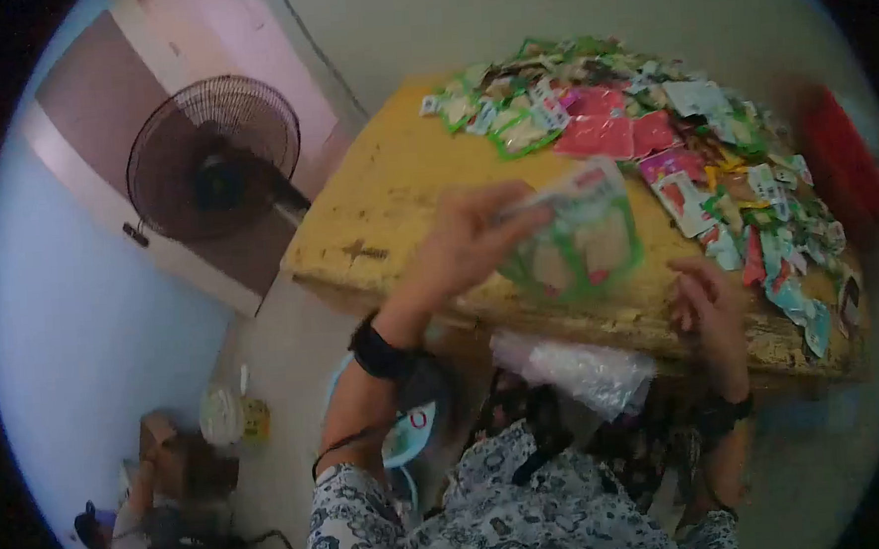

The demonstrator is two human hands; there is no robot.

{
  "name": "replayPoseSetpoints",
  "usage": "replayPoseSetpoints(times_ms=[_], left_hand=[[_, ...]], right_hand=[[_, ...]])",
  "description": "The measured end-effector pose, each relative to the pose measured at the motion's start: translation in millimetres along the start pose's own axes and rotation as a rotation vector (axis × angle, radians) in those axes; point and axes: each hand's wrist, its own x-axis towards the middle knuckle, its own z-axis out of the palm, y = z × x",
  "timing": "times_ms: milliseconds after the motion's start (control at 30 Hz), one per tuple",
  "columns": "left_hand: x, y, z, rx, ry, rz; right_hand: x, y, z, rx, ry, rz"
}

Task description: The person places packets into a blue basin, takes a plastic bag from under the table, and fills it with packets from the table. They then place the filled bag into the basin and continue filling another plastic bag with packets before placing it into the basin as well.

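My left hand (477, 233) pinches the upper left edge of a clear and green packet (592, 242), which hangs over the front part of the yellow table (366, 199). The packet is slightly blurred and shows pale pieces inside. To the right of it, my right hand (705, 305) is over the table's front edge with its fingers apart and nothing in them. Beyond both hands lies a large heap of small packets (731, 140), with red packets (616, 126) in its near part.
A standing fan (215, 157) is at the left. Clear plastic wrapping (574, 367) hangs at the table's front edge. A red container (841, 159) is at the right. A co-worker (154, 523), a cardboard box (186, 462) and a white tub (223, 415) are at the lower left.
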Motion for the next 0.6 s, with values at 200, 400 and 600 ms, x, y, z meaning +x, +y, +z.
replayPoseSetpoints(times_ms=[200, 400, 600], left_hand=[[-94, -46, -57, -0.605, 0.349, -0.324], [-243, -122, -126, -0.423, 0.709, -0.682], [-390, -198, -72, -0.285, 0.896, -1.075]], right_hand=[[-19, 3, -2, -0.114, 0.071, 0.002], [-17, 27, -10, -0.041, 0.141, 0.011], [-9, 55, -27, -0.13, 0.254, -0.108]])
